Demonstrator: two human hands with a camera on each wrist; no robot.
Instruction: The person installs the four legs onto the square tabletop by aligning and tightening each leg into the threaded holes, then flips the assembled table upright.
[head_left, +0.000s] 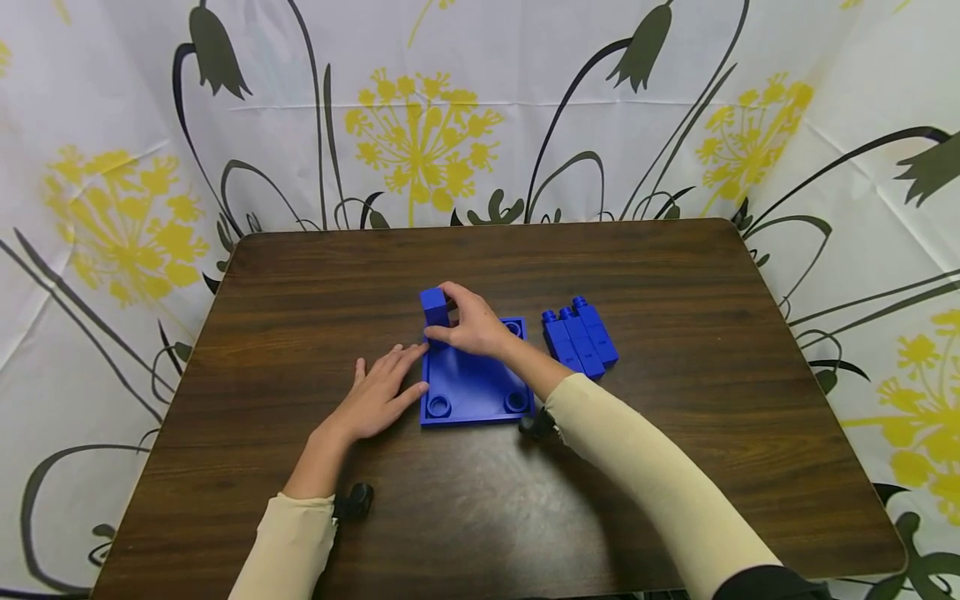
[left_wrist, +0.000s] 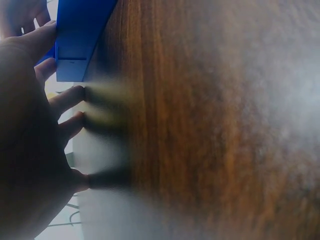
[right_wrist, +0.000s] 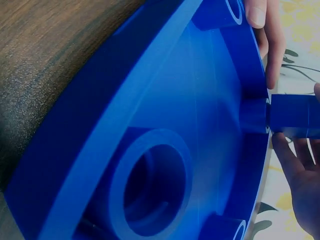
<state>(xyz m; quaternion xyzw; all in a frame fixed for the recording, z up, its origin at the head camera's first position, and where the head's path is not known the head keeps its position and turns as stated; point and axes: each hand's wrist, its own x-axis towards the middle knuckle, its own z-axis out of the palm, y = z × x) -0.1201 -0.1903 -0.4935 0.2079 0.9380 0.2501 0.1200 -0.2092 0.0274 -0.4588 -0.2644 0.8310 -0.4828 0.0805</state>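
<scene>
A square blue leg (head_left: 434,305) is pinched upright in the grip of the right hand (head_left: 474,323) at the far left corner socket (right_wrist: 253,116) of a rimmed blue panel (head_left: 472,383) laid on the table (head_left: 637,275); the panel's left edge is touched by the left hand (head_left: 381,396), its fingers spread, and three blue legs (head_left: 580,337) are laid side by side to the right

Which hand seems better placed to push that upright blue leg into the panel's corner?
Probably the right hand: it grips the blue leg at the corner socket, while the left hand only touches the blue panel.
</scene>
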